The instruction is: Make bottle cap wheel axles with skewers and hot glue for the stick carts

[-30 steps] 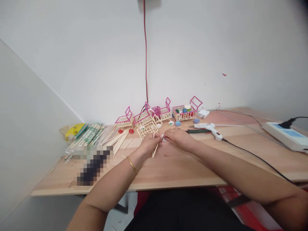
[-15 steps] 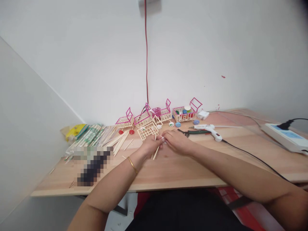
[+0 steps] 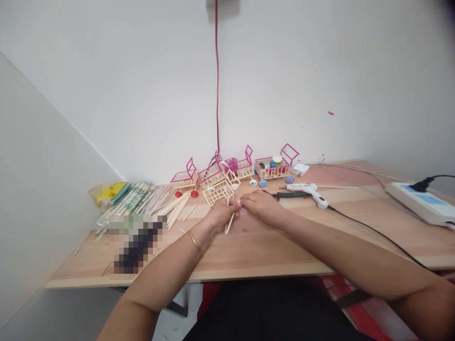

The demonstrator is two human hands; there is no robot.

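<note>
- Fingers of the left hand (image 3: 224, 214) are closed around thin wooden sticks (image 3: 230, 224); one end slants out below the hand toward the near edge, and a short length shows above the knuckles.
- Small white piece (image 3: 239, 204) sits between the two hands' fingertips, mostly covered by them, so its shape cannot be made out.
- Right hand (image 3: 263, 207) is curled palm down, its fingertips drawn together on that piece, just beside the left hand's thumb.
- Gold bracelet (image 3: 195, 242) circles the left wrist.
- Plain lattice basket (image 3: 217, 192) stands tilted just beyond the left hand, on the table (image 3: 277, 251).
- Four pink-trimmed carts (image 3: 273, 169) line the back near the wall; the rightmost holds colored caps (image 3: 273, 164), and a pink cup (image 3: 231, 165) stands by the third from the left.
- Red wheels (image 3: 194, 194) lie at the front of the leftmost cart; a blue disc (image 3: 263, 183) and a white one (image 3: 253, 183) are in front of the carts to the right.
- Green-handled pliers (image 3: 294, 194) lie past the right hand, next to a white glue gun (image 3: 302, 187).
- Power strip (image 3: 426, 203) rests at the far right with a black plug (image 3: 422, 183) in it.
- Loose sticks (image 3: 177, 208), a bagged bundle (image 3: 130, 201) and a yellow packet (image 3: 111, 192) occupy the left side, behind a pixelated patch (image 3: 137, 248).
</note>
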